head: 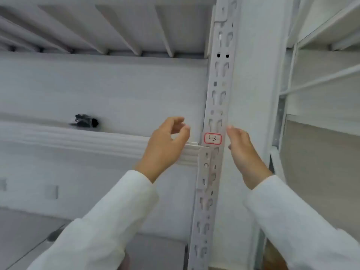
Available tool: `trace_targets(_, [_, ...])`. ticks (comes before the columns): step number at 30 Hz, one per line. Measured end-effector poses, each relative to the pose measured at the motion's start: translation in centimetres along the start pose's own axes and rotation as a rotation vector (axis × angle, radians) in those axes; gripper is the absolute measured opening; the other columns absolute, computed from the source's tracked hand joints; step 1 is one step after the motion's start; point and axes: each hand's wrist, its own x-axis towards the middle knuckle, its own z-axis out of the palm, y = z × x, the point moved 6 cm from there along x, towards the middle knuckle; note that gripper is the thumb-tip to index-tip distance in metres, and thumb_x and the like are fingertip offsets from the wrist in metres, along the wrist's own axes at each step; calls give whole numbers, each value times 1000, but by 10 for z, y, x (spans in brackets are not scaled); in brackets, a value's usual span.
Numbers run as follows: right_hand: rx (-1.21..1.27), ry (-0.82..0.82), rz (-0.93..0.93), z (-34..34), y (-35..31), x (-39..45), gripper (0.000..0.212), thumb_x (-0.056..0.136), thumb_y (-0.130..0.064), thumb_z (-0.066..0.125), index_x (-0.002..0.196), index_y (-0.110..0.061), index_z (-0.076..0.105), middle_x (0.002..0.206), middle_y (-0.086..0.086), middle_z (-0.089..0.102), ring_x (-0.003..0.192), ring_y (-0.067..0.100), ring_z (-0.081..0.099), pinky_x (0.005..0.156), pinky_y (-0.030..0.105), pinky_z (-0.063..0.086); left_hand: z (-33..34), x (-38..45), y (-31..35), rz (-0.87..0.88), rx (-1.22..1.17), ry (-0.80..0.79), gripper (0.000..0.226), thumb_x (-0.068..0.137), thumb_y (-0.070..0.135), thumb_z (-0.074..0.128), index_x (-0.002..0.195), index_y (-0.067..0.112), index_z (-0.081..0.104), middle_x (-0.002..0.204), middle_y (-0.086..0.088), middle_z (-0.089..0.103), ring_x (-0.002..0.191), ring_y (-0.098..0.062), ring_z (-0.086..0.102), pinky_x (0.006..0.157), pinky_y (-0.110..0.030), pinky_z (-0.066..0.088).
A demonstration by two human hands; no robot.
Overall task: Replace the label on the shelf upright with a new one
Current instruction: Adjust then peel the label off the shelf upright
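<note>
— White metal shelving fills the view. Where's the label (212, 138)?

— Stuck on the slotted shelf upright (218, 106), a white sticker with a red border and handwritten marks, just above where the shelf beam (97, 142) meets the post.

— And the hands?

— Left hand (165, 147) is just left of it, fingers loosely curled, thumb and forefinger close but gripping nothing. Right hand (243, 151) is just right of it, fingers extended and relaxed, empty, near the upright's edge.

— Anything else?

— White sleeves on both arms. Further left, a dark object (85, 120) lies on the shelf.
</note>
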Motion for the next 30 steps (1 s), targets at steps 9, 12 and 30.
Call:
trace_targets(9, [310, 38, -255, 31, 17, 36, 45, 98, -35, 28, 86, -8, 62, 77, 7, 65, 70, 11, 62, 63, 21, 51, 43, 44, -8, 150, -7, -229, 43, 77, 56, 43, 107, 33, 63, 96, 12, 71, 87, -9, 67, 82, -35, 53])
trace_targets(12, [264, 21, -275, 26, 13, 33, 43, 99, -33, 27, 91, -16, 66, 84, -1, 70, 76, 6, 66, 67, 16, 52, 49, 46, -5, 120, -94, -309, 27, 90, 40, 48, 105, 24, 64, 95, -4, 72, 86, -17, 65, 75, -27, 49])
trace_targets(30, [-342, 129, -481, -4, -16, -7, 27, 73, -31, 73, 93, -32, 55, 101, -8, 54, 91, 2, 52, 77, 20, 43, 45, 37, -4, 10, -198, -591, 61, 77, 9, 71, 133, 19, 47, 106, -2, 71, 86, -11, 69, 86, -24, 52])
